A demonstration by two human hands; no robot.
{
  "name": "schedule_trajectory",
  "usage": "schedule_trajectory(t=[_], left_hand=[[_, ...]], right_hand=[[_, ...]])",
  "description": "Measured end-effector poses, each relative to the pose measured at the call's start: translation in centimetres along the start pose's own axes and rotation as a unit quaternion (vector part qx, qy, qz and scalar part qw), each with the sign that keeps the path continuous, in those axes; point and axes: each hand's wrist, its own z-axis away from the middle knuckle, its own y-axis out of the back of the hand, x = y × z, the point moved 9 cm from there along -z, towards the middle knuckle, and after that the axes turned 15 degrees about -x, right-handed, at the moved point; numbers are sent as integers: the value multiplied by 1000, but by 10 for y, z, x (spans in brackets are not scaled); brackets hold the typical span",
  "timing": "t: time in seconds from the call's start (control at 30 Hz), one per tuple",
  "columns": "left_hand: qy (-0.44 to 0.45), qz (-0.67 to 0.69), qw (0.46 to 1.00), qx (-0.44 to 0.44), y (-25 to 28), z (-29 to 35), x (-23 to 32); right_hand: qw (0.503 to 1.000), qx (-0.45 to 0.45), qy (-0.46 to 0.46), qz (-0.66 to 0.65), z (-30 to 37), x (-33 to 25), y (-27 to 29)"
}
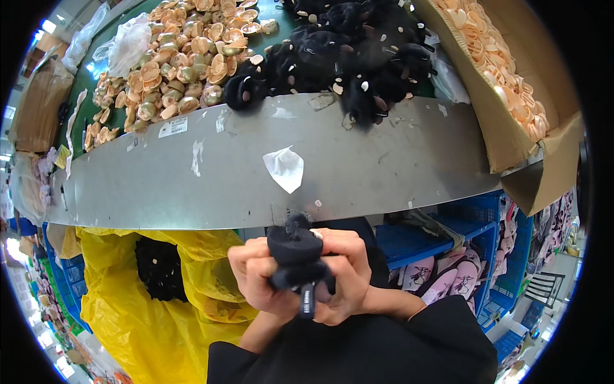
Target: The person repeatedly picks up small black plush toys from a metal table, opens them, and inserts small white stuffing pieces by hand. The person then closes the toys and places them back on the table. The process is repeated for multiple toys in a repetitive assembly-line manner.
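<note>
In front of my body, just off the near edge of the metal worktop, both hands grip a small black plush piece (294, 256). My left hand (256, 275) is closed round its left side. My right hand (348, 272) has its fingers wrapped on the other side, with a pale spot showing near the fingertips. A dark fabric tag (307, 302) with light print hangs from the lower end of the piece. Whether anything sits inside the plush is hidden.
A pile of black plush pieces (332, 54) lies across the metal worktop (236, 173). Left of it are many peach-coloured plastic shells (185, 64). A cardboard box (480, 121) of peach parts stands right. Beside me hangs a yellow bag (141, 333); blue crates (409, 246) are at right.
</note>
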Motion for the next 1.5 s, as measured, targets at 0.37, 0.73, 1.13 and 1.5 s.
schedule_trajectory(t=[0.37, 0.73, 1.13, 1.5], left_hand=[[35, 229, 968, -95, -21, -4, -4], [263, 344, 896, -93, -32, -15, -44], [110, 156, 977, -92, -36, -12, -22], [63, 55, 993, -82, -35, -8, -27]], right_hand=[[962, 70, -145, -223, 4, 63, 28], [929, -126, -243, -251, -5, 77, -4], [896, -116, -276, -327, 12, 73, -21], [904, -106, -276, -310, 15, 86, -17]])
